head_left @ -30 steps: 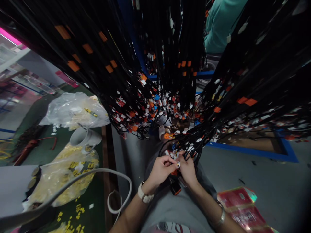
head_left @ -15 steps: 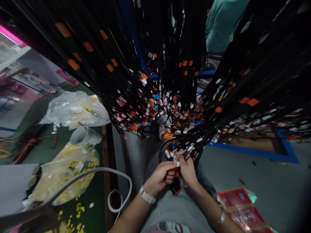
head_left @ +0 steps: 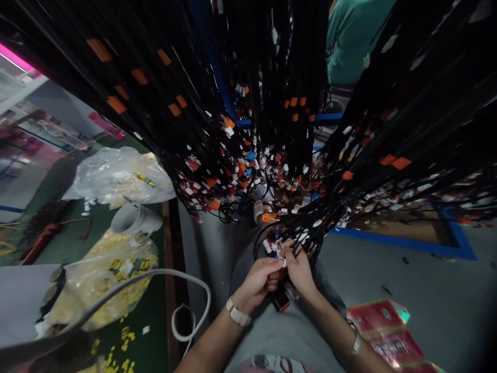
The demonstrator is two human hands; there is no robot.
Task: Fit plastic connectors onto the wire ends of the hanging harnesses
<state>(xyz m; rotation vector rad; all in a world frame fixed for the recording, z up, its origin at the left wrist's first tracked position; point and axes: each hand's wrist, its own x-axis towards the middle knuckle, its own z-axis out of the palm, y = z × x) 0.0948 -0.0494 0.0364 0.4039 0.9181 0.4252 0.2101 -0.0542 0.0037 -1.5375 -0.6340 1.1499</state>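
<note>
Over my lap, my left hand (head_left: 261,280) is closed, its thumb and forefinger pinching a small white connector (head_left: 283,262). Right beside it, my right hand (head_left: 298,269) is closed too, with its fingertips at the same connector and the wires behind it. A bundle of black cables (head_left: 324,220) comes down from the upper right to my hands and ends in white, blue and orange plugs. An orange connector (head_left: 271,217) hangs just beyond my fingers. Below my hands lies a black piece with an orange edge (head_left: 281,302). The fingertips hide part of the white connector.
Dense hanging cable harnesses (head_left: 248,103) surround me ahead. At left, a green bench (head_left: 151,331) carries a white mug (head_left: 135,220), plastic bags of yellow parts (head_left: 116,269) and a grey hose (head_left: 163,271). A blue frame (head_left: 407,243) and red package (head_left: 388,334) are at right. Someone's teal sleeve (head_left: 353,41) shows beyond.
Both hands stay almost in place, still together at the white connector. The view has shifted very slightly; the orange piece just under my fingers is now less visible.
</note>
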